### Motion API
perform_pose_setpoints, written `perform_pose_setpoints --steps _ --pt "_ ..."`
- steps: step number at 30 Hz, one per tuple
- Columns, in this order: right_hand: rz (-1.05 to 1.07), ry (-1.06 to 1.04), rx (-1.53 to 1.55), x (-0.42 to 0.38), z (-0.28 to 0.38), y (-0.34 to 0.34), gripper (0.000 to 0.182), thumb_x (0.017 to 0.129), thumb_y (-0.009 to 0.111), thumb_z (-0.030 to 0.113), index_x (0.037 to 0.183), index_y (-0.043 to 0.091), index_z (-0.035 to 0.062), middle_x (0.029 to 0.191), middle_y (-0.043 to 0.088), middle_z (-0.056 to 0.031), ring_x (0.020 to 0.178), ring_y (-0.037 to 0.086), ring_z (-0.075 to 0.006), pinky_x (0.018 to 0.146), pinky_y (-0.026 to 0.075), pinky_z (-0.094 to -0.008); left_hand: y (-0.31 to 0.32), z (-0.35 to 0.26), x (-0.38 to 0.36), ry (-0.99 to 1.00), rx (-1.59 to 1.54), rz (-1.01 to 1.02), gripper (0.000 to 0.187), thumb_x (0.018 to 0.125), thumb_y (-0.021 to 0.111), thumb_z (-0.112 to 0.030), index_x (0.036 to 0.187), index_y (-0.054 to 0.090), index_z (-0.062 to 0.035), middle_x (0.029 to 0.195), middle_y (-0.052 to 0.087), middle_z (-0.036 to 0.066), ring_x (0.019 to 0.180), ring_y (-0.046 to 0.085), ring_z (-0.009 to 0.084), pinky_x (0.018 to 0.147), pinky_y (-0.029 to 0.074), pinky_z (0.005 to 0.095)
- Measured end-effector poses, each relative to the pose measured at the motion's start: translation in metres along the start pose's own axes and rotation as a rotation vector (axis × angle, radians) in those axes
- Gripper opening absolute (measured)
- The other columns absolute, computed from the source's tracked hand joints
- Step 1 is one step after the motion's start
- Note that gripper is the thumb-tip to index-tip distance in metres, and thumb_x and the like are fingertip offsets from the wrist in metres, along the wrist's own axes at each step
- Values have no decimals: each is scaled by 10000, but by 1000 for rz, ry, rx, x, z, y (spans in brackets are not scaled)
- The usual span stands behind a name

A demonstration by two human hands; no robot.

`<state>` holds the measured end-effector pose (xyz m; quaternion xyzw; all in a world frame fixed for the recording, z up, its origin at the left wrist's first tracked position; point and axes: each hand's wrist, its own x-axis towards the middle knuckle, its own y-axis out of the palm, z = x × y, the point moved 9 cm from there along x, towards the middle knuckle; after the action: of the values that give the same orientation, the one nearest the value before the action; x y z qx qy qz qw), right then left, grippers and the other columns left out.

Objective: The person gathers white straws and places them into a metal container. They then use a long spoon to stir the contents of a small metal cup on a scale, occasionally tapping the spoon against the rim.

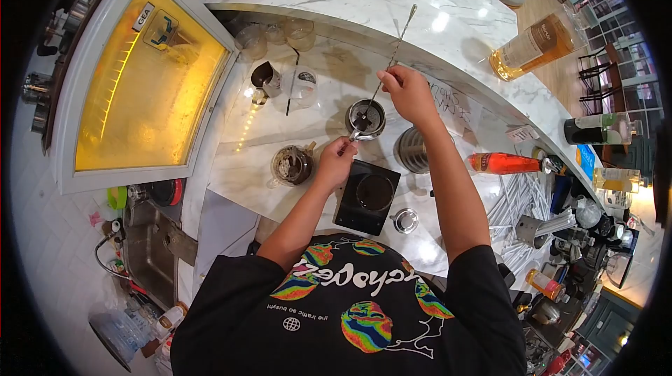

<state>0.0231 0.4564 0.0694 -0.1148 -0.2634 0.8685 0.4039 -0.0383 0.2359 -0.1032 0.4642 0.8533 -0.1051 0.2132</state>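
My right hand (pixel 407 90) is closed around a long twisted metal bar spoon (pixel 397 47), whose lower end reaches into a round metal cup (pixel 365 118) with something dark inside. With closed fingers, my left hand (pixel 339 155) holds that cup by its near side, at what looks like a short handle. Just below on the marble counter lies a black scale (pixel 367 197) with a round dark plate on top. A glass pot (pixel 292 165) with dark contents stands left of my left hand. Beneath my right forearm is a ribbed metal vessel (pixel 411 151), partly covered.
A small steel jug (pixel 266 79), a clear cup (pixel 304 89) and a black straw (pixel 292 83) are at the back left. Right of my arm lie a red bottle (pixel 507 163) and many white straws (pixel 509 208). A small metal lid (pixel 405 221) sits near my body.
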Motion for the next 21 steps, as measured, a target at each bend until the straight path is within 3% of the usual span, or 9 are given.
perform_pose_setpoints --steps 3,7,9,12,21 --pt "-29 4 6 -4 1 -4 377 1012 678 332 992 746 -39 773 731 -172 684 692 -280 693 538 -390 -1 -11 -8 -26 1 -7 413 1064 645 -247 1415 577 -40 991 710 61 845 622 116 782 500 276" --pt "-19 41 -16 -6 -2 -8 384 1022 683 322 1057 735 -57 838 762 -139 774 721 -176 736 541 -315 -6 -20 -21 -30 22 -5 541 1060 643 -270 1532 467 -75 1067 716 90 883 642 151 827 503 307" --pt "-21 62 -6 -9 -3 -11 384 1023 684 320 1069 734 -58 855 763 -133 786 717 -172 750 540 -308 -7 -20 -27 -27 28 11 551 1056 646 -276 1541 460 -93 1092 713 95 896 645 156 837 502 315" --pt "-60 53 73 -13 -11 -11 422 1002 686 377 1036 753 -39 793 746 -147 709 698 -252 712 543 -375 -14 -20 -30 -18 47 15 556 1052 646 -286 1546 458 -113 1116 712 97 922 650 159 832 500 315" --pt "-81 118 91 -31 -17 -29 403 1015 675 358 1080 748 -32 872 764 -135 811 711 -205 784 544 -341 -26 -27 -50 26 48 18 541 1053 631 -318 1540 471 -148 1147 713 77 963 656 156 808 493 319"
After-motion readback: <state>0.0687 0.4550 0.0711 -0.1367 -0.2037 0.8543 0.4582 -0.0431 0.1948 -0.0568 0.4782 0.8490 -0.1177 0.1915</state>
